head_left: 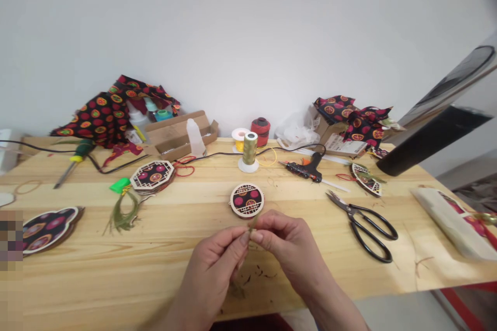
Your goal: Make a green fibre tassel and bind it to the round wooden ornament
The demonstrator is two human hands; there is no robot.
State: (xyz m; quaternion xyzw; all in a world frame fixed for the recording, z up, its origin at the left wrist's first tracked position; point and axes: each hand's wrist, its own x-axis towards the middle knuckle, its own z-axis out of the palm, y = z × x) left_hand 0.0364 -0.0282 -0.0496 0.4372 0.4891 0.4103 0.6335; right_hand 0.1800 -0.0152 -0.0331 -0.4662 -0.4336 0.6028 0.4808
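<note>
olive thread (252, 226) is pinched by the left hand (217, 258) and the right hand (293, 245). fine threadwork seems in hand; steady tension is probably called for.

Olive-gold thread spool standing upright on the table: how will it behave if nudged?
The olive-gold thread spool would probably slide under a low push, since its flared white base sits flat on the table. Pushed near the top, it may tip, being tall and narrow above that base. Once down, it would likely roll, given its round body.
</note>
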